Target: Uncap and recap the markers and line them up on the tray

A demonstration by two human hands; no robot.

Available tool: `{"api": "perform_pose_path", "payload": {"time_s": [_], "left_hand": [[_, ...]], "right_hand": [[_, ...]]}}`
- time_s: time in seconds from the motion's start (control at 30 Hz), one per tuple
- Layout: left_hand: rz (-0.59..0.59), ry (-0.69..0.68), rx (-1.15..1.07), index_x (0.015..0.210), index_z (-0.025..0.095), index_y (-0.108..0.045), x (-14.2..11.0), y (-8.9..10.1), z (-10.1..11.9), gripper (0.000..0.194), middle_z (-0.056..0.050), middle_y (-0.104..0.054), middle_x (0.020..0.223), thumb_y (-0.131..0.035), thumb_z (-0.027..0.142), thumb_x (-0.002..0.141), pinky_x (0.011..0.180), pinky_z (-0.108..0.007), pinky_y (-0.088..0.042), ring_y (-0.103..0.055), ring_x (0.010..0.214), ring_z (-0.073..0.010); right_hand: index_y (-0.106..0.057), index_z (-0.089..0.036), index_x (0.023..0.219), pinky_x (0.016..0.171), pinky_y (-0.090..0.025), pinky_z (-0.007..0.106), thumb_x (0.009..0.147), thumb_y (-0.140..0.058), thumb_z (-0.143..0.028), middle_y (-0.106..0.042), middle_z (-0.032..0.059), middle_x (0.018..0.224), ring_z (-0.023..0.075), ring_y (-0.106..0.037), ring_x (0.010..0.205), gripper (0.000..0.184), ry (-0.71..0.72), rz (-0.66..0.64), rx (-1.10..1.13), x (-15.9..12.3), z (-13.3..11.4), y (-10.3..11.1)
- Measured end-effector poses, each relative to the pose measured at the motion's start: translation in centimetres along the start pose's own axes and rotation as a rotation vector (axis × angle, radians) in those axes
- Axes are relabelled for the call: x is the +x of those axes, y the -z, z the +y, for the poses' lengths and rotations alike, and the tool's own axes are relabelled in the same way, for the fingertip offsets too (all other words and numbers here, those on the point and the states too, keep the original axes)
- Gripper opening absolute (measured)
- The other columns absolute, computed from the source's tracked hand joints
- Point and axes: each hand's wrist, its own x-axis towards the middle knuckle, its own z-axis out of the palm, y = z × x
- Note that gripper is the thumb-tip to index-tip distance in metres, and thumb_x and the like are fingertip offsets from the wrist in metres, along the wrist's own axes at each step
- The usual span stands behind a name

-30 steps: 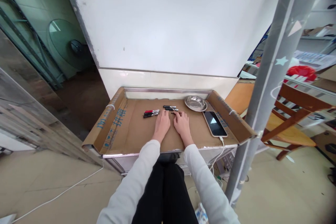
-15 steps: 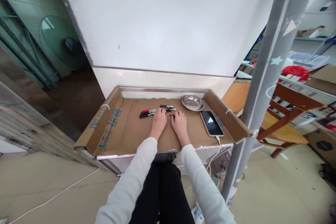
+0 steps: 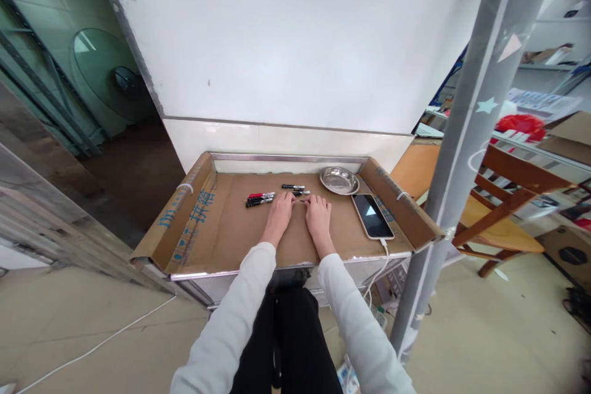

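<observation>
My left hand (image 3: 281, 212) and my right hand (image 3: 318, 217) are close together over the cardboard-lined tray table (image 3: 235, 240), fingers closed and pointing inward. Between their fingertips shows a thin dark piece (image 3: 301, 200), perhaps part of a pen; it is too small to make out, and the fingers cover its ends. Just left of my left hand lies a group of pens (image 3: 260, 199), black ones and a red one with clear parts. Beyond my hands lie more black pens (image 3: 293, 187), one partly behind my left fingers.
At the back right of the tray sits a round metal dish (image 3: 339, 181). A phone (image 3: 373, 217) lies right of my right hand, with a white cable (image 3: 382, 261) hanging over the front edge. Folded cardboard sides (image 3: 401, 202) flank the tray, and a grey pole (image 3: 455, 154) stands at right.
My right hand has shifted slightly right and turned a little. The thin dark piece now shows in the gap between both hands' fingertips. The pens, dish and phone have stayed put.
</observation>
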Motion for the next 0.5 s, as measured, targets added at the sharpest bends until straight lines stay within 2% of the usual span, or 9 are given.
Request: {"api": "perform_pose_path", "payload": {"time_s": [0.23, 0.4, 0.5], "left_hand": [[-0.036, -0.04, -0.114, 0.091, 0.017, -0.053, -0.03, 0.15, 0.07, 0.015, -0.006, -0.06, 0.092, -0.04, 0.011, 0.088, 0.081, -0.033, -0.045, -0.056, 0.089, -0.018], [-0.056, -0.038, -0.174, 0.095, 0.018, -0.053, 0.01, 0.4, 0.17, 0.017, -0.007, -0.061, 0.097, -0.039, 0.013, 0.088, 0.083, -0.034, -0.046, -0.057, 0.094, -0.0185], [-0.033, -0.042, -0.198, 0.098, 0.019, -0.052, 0.02, 0.49, 0.27, 0.018, -0.007, -0.061, 0.1, -0.037, 0.014, 0.089, 0.086, -0.034, -0.046, -0.058, 0.096, -0.018]], "right_hand": [[-0.057, -0.017, 0.094, 0.08, -0.028, 0.033, 0.094, -0.035, -0.024, -0.063, 0.0091, 0.091, 0.0211, -0.051, 0.088, 0.023, 0.062, -0.022, 0.046, 0.04, 0.0, 0.13], [-0.054, -0.017, 0.106, 0.082, -0.028, 0.032, 0.094, -0.034, -0.023, -0.063, 0.0084, 0.096, 0.0192, -0.052, 0.09, 0.024, 0.082, -0.023, 0.09, 0.07, 0.03, -0.18], [-0.056, -0.019, 0.105, 0.081, -0.028, 0.031, 0.094, -0.036, -0.024, -0.063, 0.0079, 0.097, 0.0197, -0.051, 0.092, 0.023, 0.122, -0.039, 0.096, 0.13, 0.06, -0.19]]}}
